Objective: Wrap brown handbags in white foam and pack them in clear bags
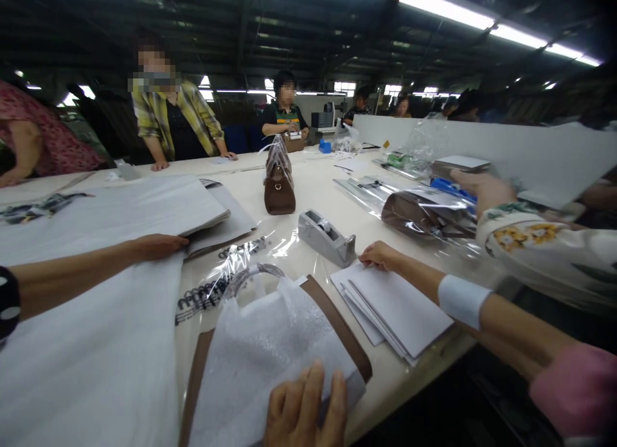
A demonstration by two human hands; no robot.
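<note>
My left hand [304,408] lies flat, fingers together, on a white foam sheet [260,350] that covers a flat brown bag [337,318] at the table's near edge. A clear plastic bag with black print [212,289] lies under and beyond it. My right hand [380,254], on an arm with a white wristband and pink sleeve, has its fingers curled on the far corner of a stack of white cards [395,309]. A grey tape dispenser [328,238] sits just beyond that hand.
Another person's bare arm [96,267] reaches in from the left over a pile of white foam sheets [96,357]. A brown handbag [279,186] stands upright mid-table. On the right a floral-sleeved person [530,241] handles a bagged brown item [419,215]. Several people stand at the far side.
</note>
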